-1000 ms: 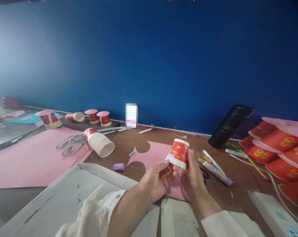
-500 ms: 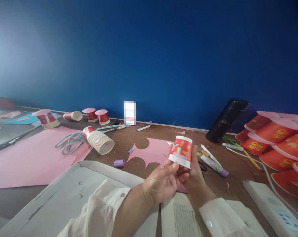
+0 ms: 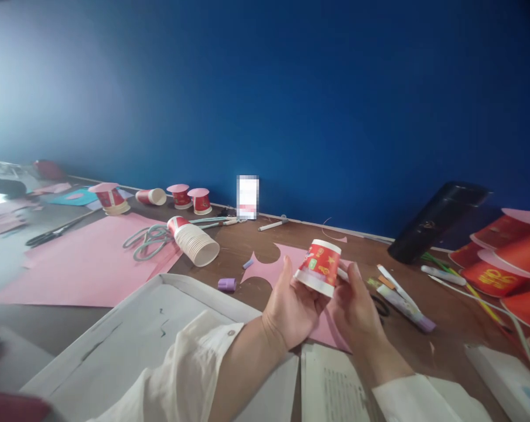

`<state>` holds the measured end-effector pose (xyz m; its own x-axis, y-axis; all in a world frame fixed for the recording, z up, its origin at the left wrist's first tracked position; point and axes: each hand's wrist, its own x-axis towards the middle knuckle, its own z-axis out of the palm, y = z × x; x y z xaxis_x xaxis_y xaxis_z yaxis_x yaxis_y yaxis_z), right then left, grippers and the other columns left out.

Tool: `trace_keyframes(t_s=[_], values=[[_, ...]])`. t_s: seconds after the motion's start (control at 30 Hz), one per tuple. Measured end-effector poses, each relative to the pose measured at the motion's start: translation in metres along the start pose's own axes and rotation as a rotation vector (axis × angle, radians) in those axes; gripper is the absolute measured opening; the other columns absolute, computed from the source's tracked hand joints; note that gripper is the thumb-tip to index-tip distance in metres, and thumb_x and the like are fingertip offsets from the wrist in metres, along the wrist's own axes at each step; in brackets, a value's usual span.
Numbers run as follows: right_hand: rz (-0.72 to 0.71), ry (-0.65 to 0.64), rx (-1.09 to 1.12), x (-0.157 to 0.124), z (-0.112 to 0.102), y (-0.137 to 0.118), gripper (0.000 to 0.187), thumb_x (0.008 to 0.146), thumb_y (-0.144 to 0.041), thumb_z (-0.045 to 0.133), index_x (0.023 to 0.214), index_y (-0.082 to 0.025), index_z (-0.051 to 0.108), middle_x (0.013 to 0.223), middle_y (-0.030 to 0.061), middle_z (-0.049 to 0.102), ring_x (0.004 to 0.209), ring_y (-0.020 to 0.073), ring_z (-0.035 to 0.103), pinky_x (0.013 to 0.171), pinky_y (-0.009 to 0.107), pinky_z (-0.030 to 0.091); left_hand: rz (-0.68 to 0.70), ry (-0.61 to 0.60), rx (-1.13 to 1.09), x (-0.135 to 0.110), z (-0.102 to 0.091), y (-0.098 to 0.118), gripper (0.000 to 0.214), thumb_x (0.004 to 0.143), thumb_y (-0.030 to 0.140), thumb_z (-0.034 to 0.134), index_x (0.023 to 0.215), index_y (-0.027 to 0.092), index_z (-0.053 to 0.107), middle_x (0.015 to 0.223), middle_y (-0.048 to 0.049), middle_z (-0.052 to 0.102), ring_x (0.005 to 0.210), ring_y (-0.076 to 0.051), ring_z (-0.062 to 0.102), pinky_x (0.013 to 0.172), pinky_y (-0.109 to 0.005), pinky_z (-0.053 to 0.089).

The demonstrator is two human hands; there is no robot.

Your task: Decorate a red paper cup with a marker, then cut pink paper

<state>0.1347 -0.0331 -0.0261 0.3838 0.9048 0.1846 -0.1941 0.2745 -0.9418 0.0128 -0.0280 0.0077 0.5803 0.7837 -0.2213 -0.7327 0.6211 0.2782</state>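
A red paper cup (image 3: 320, 265) with gold print and white edges is upside down and slightly tilted. My left hand (image 3: 293, 308) cradles it from below, thumb raised on its left side. Close on the cup's right, my right hand (image 3: 356, 302) is bent with its thumb up. The end of a slim white pen (image 3: 342, 274) shows between that thumb and the cup; the rest of the pen is hidden. Under both hands lies a pink sheet (image 3: 258, 271) with rounded cut-outs.
A black bottle (image 3: 436, 223) leans by the blue wall, left of stacked red cups (image 3: 493, 278). A nested cup stack (image 3: 194, 241) lies near a pale cord (image 3: 148, 240). In front are a white box lid (image 3: 128, 328) and a booklet (image 3: 330, 381). A glue stick (image 3: 405, 308) lies right.
My view has swung left, so the table things sit further right. My left fingers have moved from the cup's lower front to beneath it, thumb now up. The cup tilts more.
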Motion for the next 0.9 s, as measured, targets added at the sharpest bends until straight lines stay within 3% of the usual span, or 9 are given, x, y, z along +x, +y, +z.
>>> trace_keyframes(t_s=[0.1,0.23,0.43,0.57,0.7,0.9], values=[[0.080,0.132,-0.052,0.000,-0.008,0.001,0.041,0.083,-0.052,0.070,0.112,-0.025,0.062,0.099,0.0051,0.076,0.090,0.0227,0.073,0.081,0.040,0.058,0.060,0.093,0.005,0.007,-0.005,0.008,0.059,0.087,0.066,0.053,0.101,0.012,0.071,0.097,-0.0111,0.071,0.083,-0.017,0.065,0.077,-0.026,0.051],[-0.140,0.223,-0.380,-0.010,-0.008,-0.002,0.038,0.085,-0.049,0.069,0.111,-0.021,0.063,0.096,0.0074,0.075,0.084,0.0222,0.072,0.082,0.042,0.057,0.110,0.111,-0.002,0.013,-0.010,0.011,0.048,0.084,0.059,0.063,0.099,0.013,0.070,0.093,-0.0090,0.070,0.079,-0.015,0.063,0.070,-0.025,0.051],[-0.481,0.143,-0.553,-0.026,-0.002,-0.002,0.030,0.095,-0.037,0.057,0.119,-0.021,0.062,0.099,0.0089,0.072,0.079,0.0207,0.070,0.074,0.040,0.057,0.172,0.098,-0.027,0.016,-0.013,0.012,0.042,0.083,0.051,0.068,0.103,0.014,0.069,0.098,-0.0082,0.069,0.082,-0.015,0.063,0.068,-0.023,0.050],[-0.706,0.059,-0.674,-0.030,-0.004,-0.002,0.033,0.094,-0.025,0.058,0.127,-0.024,0.063,0.109,0.0100,0.071,0.086,0.0219,0.069,0.078,0.041,0.055,0.197,0.083,-0.047,0.017,-0.017,0.016,0.024,0.079,0.030,0.075,0.097,0.015,0.069,0.091,-0.0049,0.069,0.077,-0.012,0.062,0.068,-0.022,0.049],[-0.770,-0.008,-0.712,-0.033,-0.006,-0.004,0.036,0.095,-0.019,0.055,0.129,-0.024,0.063,0.108,0.0094,0.070,0.086,0.0212,0.066,0.080,0.042,0.053,0.173,0.092,-0.059,0.019,-0.018,0.016,0.016,0.072,0.010,0.073,0.087,0.013,0.068,0.082,-0.0035,0.067,0.072,-0.011,0.060,0.069,-0.021,0.048],[-0.815,-0.045,-0.702,-0.036,-0.007,-0.008,0.037,0.095,-0.017,0.054,0.131,-0.021,0.062,0.107,0.0103,0.069,0.089,0.0219,0.065,0.080,0.041,0.053,0.171,0.100,-0.054,0.017,-0.014,0.014,0.021,0.064,0.003,0.069,0.081,0.014,0.065,0.081,-0.0036,0.068,0.075,-0.012,0.060,0.073,-0.024,0.047]])
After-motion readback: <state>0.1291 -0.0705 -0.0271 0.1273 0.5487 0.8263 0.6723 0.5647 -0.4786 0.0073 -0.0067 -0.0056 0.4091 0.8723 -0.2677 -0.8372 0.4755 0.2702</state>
